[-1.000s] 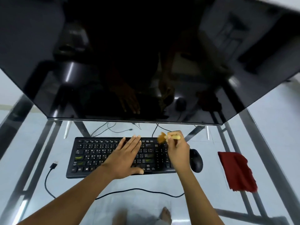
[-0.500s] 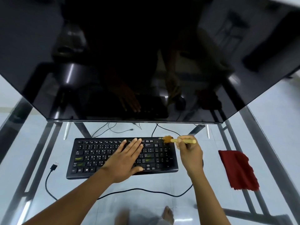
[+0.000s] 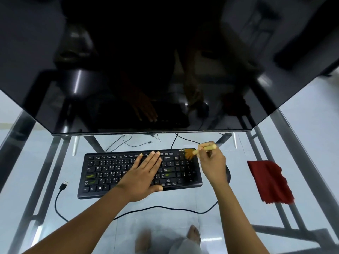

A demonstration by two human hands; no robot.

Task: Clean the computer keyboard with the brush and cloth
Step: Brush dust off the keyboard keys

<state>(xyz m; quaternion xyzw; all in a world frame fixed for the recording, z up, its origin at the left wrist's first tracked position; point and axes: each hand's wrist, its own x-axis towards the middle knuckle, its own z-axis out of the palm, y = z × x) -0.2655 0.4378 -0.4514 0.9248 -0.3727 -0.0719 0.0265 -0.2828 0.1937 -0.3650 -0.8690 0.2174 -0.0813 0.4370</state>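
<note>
Brush (image 3: 199,151) shifted rightward in right hand's (image 3: 213,166) clenched grip; left hand (image 3: 142,177) flat, released, on keyboard (image 3: 102,173).

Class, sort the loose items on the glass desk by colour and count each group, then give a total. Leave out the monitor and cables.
Black: 2, the keyboard and the mouse
Red: 1, the cloth
Tan: 1, the brush in the right hand
Total: 4

Lighting dim and cool overall. The dark monitor screen (image 3: 165,61) carries faint reflections and small glare streaks. The glass desk (image 3: 302,125) reads pale and evenly lit. Wide-angle bending is strong at both edges. Brush bristles (image 3: 189,154) show motion blur.
</note>
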